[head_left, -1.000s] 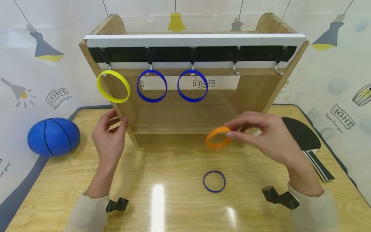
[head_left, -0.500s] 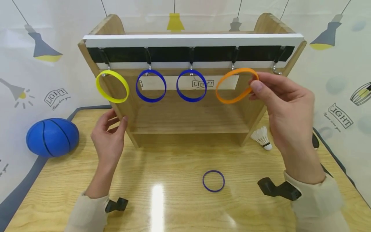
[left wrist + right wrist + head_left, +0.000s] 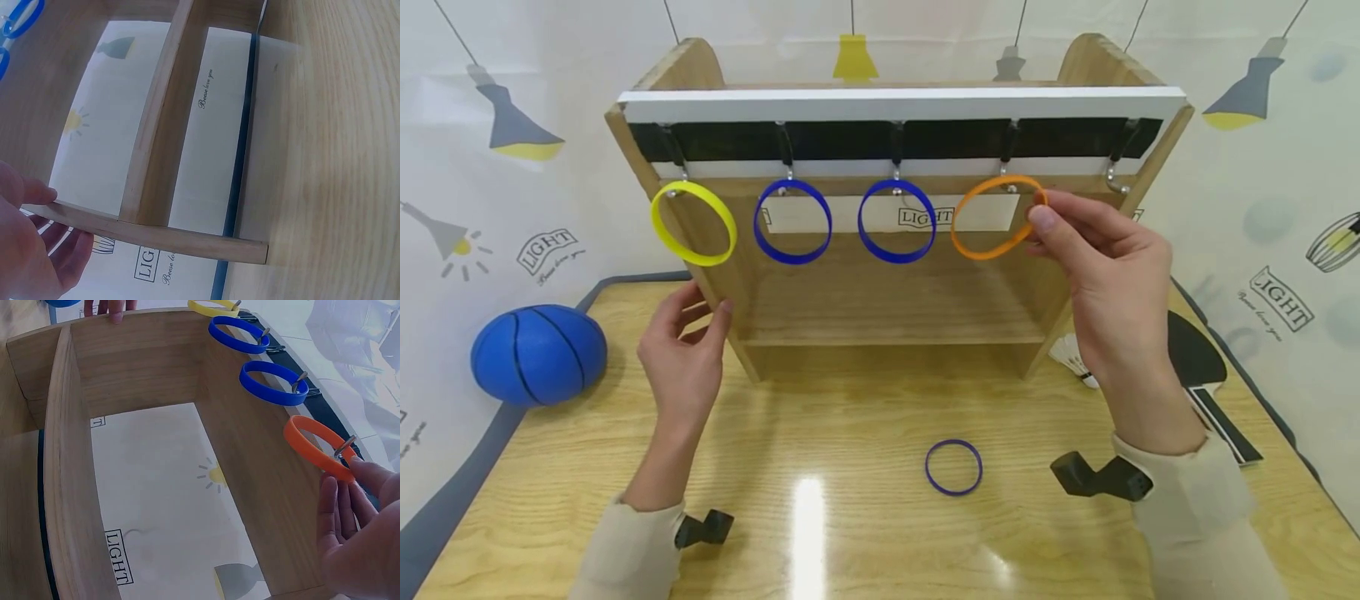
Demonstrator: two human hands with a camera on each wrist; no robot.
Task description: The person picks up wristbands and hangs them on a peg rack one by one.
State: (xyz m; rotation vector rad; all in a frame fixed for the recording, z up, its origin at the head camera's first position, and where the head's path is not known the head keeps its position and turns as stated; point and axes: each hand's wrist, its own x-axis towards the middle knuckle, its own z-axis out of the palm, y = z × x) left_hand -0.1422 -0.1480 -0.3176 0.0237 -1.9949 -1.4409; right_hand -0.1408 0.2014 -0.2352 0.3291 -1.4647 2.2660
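Being pinched by the fingers of the right hand (image 3: 1120, 287), the orange wristband (image 3: 306, 449) is held with its loop around the tip of the fourth hook (image 3: 344, 445) from the left. Light, springy handling is judged likely; its rim should be gripped clear of the hook. The side panel (image 3: 187, 241) of the wooden rack (image 3: 887, 292) is pinched by the left hand (image 3: 685, 358).

Right hand (image 3: 1116, 287) partly hides shuttlecock (image 3: 1072, 357); paddle (image 3: 1195, 354) partly hidden
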